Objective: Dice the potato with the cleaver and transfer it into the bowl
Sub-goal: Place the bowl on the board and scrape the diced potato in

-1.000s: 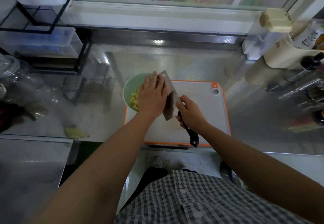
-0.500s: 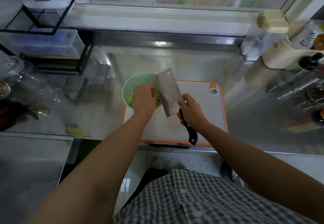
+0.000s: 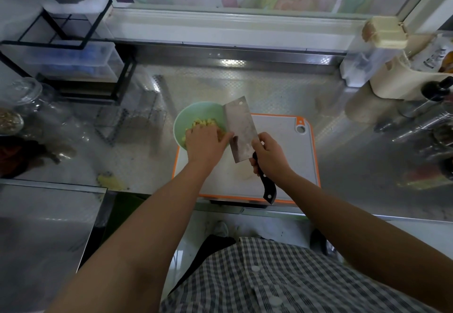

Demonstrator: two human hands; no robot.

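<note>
Since a second ago the left hand has come off the face of the cleaver and dropped over the near rim of the bowl, while the blade has tipped back to show its flat side. Potato dice lie in the bowl, just beyond the left knuckles; none is visible on the cutting board. Left fingers bend down into the bowl, and whether they hold dice or merely push them cannot be told from this angle. The thumb lies close to the blade's left edge. The right hand is wrapped firmly round the cleaver's black handle, with the blade raised and reaching away from that grip to the bowl's right rim. Risks, as judged: with the thumb so near the blade, a twist of the right wrist could nick it. The bowl stands at the board's far-left corner, so a hard push from the left hand could slide or tip it, spilling dice onto the steel counter.
</note>
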